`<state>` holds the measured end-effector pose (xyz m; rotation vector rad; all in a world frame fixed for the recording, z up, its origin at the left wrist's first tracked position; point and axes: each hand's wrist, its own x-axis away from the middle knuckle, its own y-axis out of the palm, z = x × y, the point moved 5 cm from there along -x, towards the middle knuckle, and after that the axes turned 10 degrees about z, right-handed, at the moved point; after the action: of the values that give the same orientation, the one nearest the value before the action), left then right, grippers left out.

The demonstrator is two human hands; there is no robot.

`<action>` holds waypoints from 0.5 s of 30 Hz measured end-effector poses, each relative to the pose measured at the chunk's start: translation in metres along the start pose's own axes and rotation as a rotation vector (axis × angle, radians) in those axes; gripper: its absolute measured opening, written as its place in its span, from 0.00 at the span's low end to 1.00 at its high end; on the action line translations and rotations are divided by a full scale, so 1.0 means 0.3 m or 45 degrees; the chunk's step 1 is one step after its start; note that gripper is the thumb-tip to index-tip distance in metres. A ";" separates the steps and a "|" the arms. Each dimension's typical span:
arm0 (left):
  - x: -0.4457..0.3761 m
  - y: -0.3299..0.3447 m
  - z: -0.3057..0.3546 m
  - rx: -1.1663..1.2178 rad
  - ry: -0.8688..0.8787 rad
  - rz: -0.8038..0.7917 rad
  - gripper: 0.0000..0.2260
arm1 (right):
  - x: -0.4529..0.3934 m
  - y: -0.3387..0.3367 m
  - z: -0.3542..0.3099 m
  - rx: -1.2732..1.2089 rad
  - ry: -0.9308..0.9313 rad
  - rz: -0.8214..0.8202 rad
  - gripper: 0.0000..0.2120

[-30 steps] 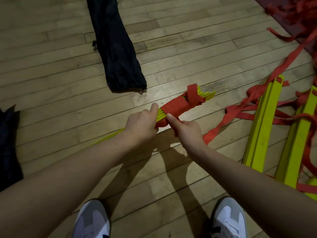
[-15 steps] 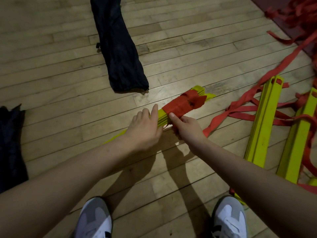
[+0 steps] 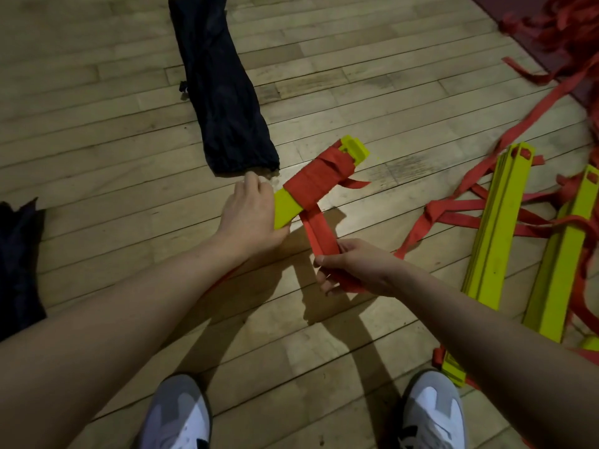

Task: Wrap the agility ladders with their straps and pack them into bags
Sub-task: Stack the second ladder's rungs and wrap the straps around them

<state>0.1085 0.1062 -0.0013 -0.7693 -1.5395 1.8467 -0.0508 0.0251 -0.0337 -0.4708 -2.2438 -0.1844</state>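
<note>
holding a bundled yellow ladder (image 3: pixel 287 207) up over the wood floor (image 3: pixel 356 92), the left hand (image 3: pixel 249 218) has its fingers curled round the near end of the stacked rungs, back of the hand to the camera. the far part of the bundle is wound with turns of red strap (image 3: pixel 319 178), and the yellow tip sticks out past the wrap toward the top right. a doubled length of the same strap runs down from the wrap to the right hand (image 3: pixel 355 267), which grips it with fingers curled and thumb on top, held nearer the camera than the bundle and apart from the left hand. the loose tail goes on from that hand to the right along the floor. a short strap end hangs off the right side of the wrap.

a dark bag (image 3: pixel 220 89) lies flat on the floor just beyond the left hand, open end near the fingertips; touching or not, cannot tell. a second dark bag (image 3: pixel 17 264) sits at the left edge. two more yellow ladder stacks (image 3: pixel 499 228) lie on the right among a red strap tangle (image 3: pixel 564 34). two grey and white shoes (image 3: pixel 176 416) at the bottom.
</note>
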 end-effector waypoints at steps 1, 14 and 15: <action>-0.001 0.011 -0.006 0.065 -0.050 -0.037 0.30 | -0.002 0.005 0.001 -0.005 -0.022 0.012 0.03; 0.023 0.119 0.050 0.051 0.132 -0.353 0.27 | -0.016 -0.018 -0.035 0.034 -0.295 0.244 0.05; 0.024 0.118 0.055 0.060 0.147 -0.280 0.28 | -0.014 -0.016 -0.028 0.040 -0.280 0.221 0.03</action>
<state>0.0884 0.0964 -0.0340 -0.6460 -1.4408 1.6435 -0.0443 0.0170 -0.0312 -0.6938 -2.4001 -0.0070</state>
